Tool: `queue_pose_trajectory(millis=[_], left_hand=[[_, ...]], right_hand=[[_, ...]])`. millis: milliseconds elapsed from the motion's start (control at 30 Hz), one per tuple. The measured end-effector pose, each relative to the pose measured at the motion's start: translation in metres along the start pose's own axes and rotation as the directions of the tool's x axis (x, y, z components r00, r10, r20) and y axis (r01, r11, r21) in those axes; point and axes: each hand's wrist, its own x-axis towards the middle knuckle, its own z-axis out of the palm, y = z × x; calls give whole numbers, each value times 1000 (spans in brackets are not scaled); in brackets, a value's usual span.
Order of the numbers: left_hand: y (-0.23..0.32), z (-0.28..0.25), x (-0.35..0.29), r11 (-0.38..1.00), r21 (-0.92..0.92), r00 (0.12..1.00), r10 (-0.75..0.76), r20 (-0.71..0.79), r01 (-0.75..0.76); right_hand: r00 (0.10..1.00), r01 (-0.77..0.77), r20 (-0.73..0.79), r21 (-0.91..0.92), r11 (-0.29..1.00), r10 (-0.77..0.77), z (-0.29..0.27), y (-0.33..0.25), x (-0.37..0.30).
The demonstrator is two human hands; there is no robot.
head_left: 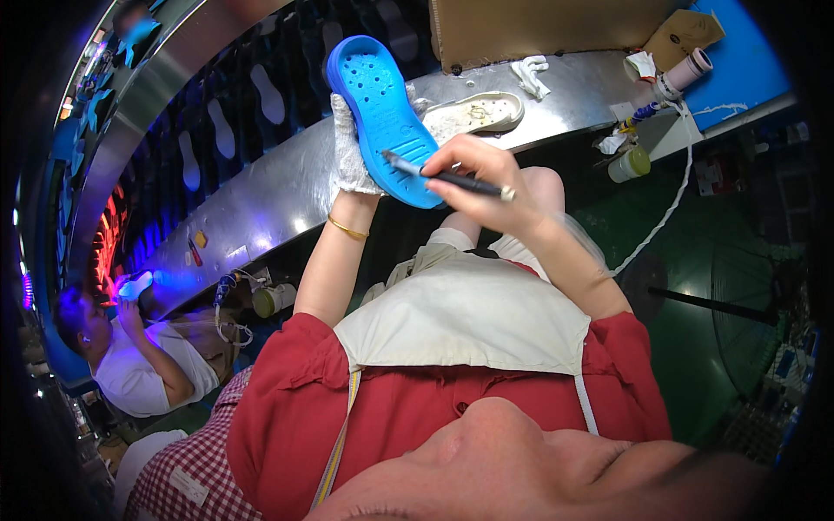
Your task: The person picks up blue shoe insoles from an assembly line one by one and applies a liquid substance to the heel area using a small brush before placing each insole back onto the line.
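My left hand (349,158), in a white knit glove, supports a bright blue shoe sole (384,122) from beneath and along its left side. The sole is tilted, its holed end pointing away from me and its grooved end toward me. My bare right hand (478,169) pinches a dark-handled brush (473,183). Its pale tip touches, or hovers just over, the grooved part of the sole; I cannot tell which. Behind the blue sole, an off-white shoe sole (486,111) with a raised rim lies on the metal bench (287,187), partly hidden.
Beyond the bench, a line carries several sole-shaped pieces (268,94). A cardboard box (539,30) and a crumpled white glove (530,76) are at the far right, near a cup-like container (629,163) and hanging cord (686,178). Another person (148,360) works at the left.
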Motion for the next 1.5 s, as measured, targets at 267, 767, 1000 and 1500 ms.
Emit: queue_pose_trajectory(millis=[267,767,1000,1500], left_hand=[[-11,28,-21,999,-40,997,1,82,2],[-14,43,-13,984,-1,968,176,177,-178],[0,49,-16,993,-103,968,74,238,-50],[25,42,0,996,-21,982,-82,170,86]], right_hand=[[964,-229,-23,440,868,266,-26,21,10],[991,127,-53,57,990,-124,8,11,-4],[943,-289,55,625,725,329,-4,6,11],[951,-240,300,555,797,77,-15,5,-1]])
